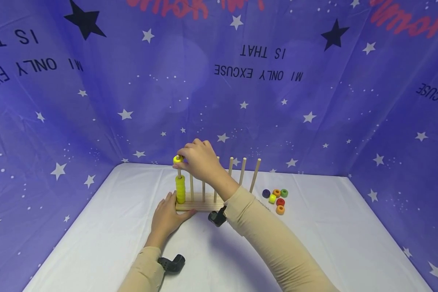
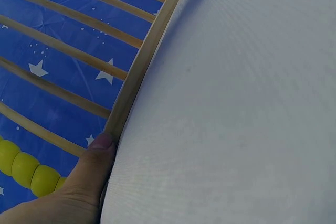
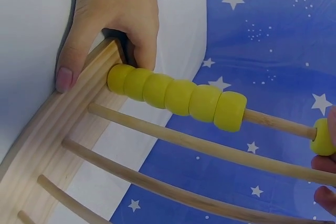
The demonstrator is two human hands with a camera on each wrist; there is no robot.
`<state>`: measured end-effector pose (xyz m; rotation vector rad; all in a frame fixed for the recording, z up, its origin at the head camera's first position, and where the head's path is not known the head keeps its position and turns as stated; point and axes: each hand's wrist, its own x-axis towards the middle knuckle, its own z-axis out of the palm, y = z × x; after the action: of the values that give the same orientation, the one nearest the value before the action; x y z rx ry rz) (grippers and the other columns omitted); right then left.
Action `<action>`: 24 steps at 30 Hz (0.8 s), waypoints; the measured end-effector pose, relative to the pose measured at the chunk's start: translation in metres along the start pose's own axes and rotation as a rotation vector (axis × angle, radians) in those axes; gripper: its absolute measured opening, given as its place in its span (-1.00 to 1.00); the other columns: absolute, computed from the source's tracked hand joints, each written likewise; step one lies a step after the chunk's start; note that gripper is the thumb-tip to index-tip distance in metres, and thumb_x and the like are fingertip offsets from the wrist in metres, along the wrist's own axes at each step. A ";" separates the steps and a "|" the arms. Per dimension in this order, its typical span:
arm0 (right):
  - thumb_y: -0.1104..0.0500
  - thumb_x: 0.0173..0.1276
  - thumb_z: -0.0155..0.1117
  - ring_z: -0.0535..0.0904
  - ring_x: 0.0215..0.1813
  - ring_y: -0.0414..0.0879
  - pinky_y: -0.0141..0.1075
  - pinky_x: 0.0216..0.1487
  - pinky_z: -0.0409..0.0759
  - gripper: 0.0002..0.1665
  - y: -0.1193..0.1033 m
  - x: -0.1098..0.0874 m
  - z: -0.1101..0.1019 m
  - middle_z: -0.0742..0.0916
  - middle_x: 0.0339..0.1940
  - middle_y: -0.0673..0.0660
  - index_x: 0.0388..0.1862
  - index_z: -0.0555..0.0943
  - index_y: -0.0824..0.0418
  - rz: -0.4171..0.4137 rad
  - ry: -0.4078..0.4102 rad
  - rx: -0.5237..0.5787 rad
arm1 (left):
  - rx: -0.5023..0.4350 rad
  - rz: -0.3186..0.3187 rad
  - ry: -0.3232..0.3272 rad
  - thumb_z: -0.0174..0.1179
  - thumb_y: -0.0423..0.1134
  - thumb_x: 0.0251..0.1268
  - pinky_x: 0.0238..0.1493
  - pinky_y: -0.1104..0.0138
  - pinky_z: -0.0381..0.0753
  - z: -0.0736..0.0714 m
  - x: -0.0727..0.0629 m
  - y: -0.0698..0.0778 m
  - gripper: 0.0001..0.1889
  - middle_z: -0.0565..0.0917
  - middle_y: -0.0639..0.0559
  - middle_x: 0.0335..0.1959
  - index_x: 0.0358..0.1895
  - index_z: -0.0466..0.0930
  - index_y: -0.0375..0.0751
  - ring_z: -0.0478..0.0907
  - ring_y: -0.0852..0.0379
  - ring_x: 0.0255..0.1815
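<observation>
A wooden peg stand (image 1: 195, 207) with several upright rods stands on the table. A stack of yellow beads (image 1: 180, 190) fills the lower part of its leftmost rod. At the top of that rod my right hand (image 1: 201, 161) pinches one more yellow bead (image 3: 320, 139), which the rod's tip passes through; a bare stretch of rod separates it from the stack. My left hand (image 1: 166, 218) grips the stand's left end, thumb (image 2: 97, 153) along the front and fingers behind. The right forearm hides part of the stand in the head view.
Right of the stand lie several loose beads: dark blue (image 1: 266, 193), green (image 1: 284, 193), yellow (image 1: 272, 198), red (image 1: 280, 202) and orange (image 1: 280, 209). A white cloth (image 1: 325, 239) covers the table. Purple star-printed fabric (image 1: 190, 97) hangs around it.
</observation>
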<state>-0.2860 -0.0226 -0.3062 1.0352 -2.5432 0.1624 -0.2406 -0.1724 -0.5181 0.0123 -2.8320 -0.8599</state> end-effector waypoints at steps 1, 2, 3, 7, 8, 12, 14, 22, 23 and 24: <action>-0.31 0.32 0.25 0.47 -0.16 -0.18 -0.25 -0.06 0.50 -0.57 0.001 0.000 0.001 0.75 -0.15 -0.15 -0.06 0.72 -0.09 -0.001 0.000 0.001 | -0.001 0.000 -0.001 0.28 0.48 -0.01 0.61 -0.10 0.04 0.000 0.000 0.000 0.16 0.34 -0.27 0.49 0.51 0.16 -0.27 0.13 -0.26 0.58; -0.31 0.31 0.25 0.49 -0.15 -0.17 -0.25 -0.06 0.51 -0.56 0.001 0.000 0.001 0.76 -0.14 -0.14 -0.05 0.72 -0.08 -0.007 0.002 0.001 | -0.002 0.001 -0.001 0.28 0.48 -0.01 0.61 -0.10 0.03 0.000 0.000 0.000 0.15 0.34 -0.27 0.49 0.51 0.16 -0.27 0.13 -0.26 0.58; -0.31 0.31 0.25 0.50 -0.13 -0.15 -0.25 -0.07 0.52 -0.56 0.002 -0.001 0.002 0.76 -0.14 -0.13 -0.05 0.72 -0.07 -0.015 0.008 -0.001 | -0.003 0.001 -0.001 0.28 0.48 -0.01 0.61 -0.10 0.03 0.000 0.000 0.001 0.15 0.34 -0.26 0.49 0.51 0.16 -0.26 0.13 -0.26 0.58; -0.26 0.33 0.26 0.55 -0.03 -0.09 -0.25 -0.02 0.56 -0.53 0.007 -0.002 0.004 0.78 -0.07 -0.08 0.02 0.73 -0.01 -0.050 0.043 0.019 | -0.003 0.006 0.002 0.29 0.47 -0.01 0.62 -0.09 0.02 0.000 0.000 0.001 0.14 0.35 -0.25 0.48 0.51 0.17 -0.25 0.13 -0.26 0.58; -0.24 0.34 0.26 0.56 0.01 -0.07 -0.25 0.01 0.57 -0.53 0.008 -0.002 0.004 0.78 -0.06 -0.06 0.03 0.73 0.01 -0.058 0.056 0.027 | -0.003 0.006 0.002 0.30 0.47 -0.01 0.62 -0.09 0.02 0.000 -0.001 0.001 0.14 0.35 -0.25 0.48 0.51 0.17 -0.26 0.13 -0.26 0.58; -0.16 0.36 0.29 0.56 0.10 -0.03 -0.21 0.18 0.56 -0.53 0.015 -0.008 -0.002 0.77 -0.03 0.00 0.08 0.71 0.08 -0.055 0.095 0.101 | 0.005 -0.004 -0.001 0.28 0.46 0.01 0.59 -0.13 0.05 -0.002 -0.001 0.002 0.15 0.31 -0.30 0.50 0.52 0.14 -0.27 0.14 -0.31 0.56; -0.14 0.37 0.29 0.54 0.15 -0.03 -0.19 0.26 0.54 -0.53 0.019 -0.013 -0.008 0.76 0.00 0.02 0.11 0.69 0.10 -0.041 0.106 0.133 | 0.006 -0.016 -0.007 0.28 0.47 0.01 0.58 -0.16 0.07 -0.002 -0.002 0.003 0.16 0.27 -0.33 0.51 0.53 0.12 -0.26 0.14 -0.34 0.55; -0.06 0.38 0.32 0.51 0.16 -0.01 -0.17 0.29 0.51 -0.55 0.044 -0.040 -0.032 0.75 -0.03 0.06 0.12 0.68 0.18 -0.041 0.284 0.186 | 0.015 -0.018 -0.011 0.27 0.48 0.00 0.60 -0.13 0.03 0.000 -0.001 0.002 0.17 0.27 -0.32 0.51 0.54 0.11 -0.26 0.12 -0.30 0.57; -0.04 0.37 0.33 0.51 0.15 0.00 -0.17 0.28 0.51 -0.55 0.048 -0.045 -0.036 0.76 -0.04 0.07 0.12 0.68 0.19 -0.050 0.322 0.193 | 0.019 -0.015 -0.009 0.27 0.48 0.00 0.60 -0.12 0.03 0.000 -0.001 0.002 0.17 0.28 -0.31 0.51 0.53 0.12 -0.26 0.11 -0.28 0.57; -0.03 0.37 0.34 0.51 0.14 0.01 -0.16 0.26 0.51 -0.56 0.053 -0.050 -0.039 0.76 -0.05 0.08 0.11 0.68 0.20 -0.055 0.361 0.199 | 0.022 -0.013 -0.006 0.28 0.48 -0.01 0.61 -0.11 0.03 0.001 0.000 0.002 0.17 0.29 -0.30 0.50 0.53 0.12 -0.27 0.12 -0.28 0.58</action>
<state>-0.2779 0.0581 -0.2882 1.0394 -2.2023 0.5453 -0.2403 -0.1707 -0.5177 0.0308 -2.8495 -0.8326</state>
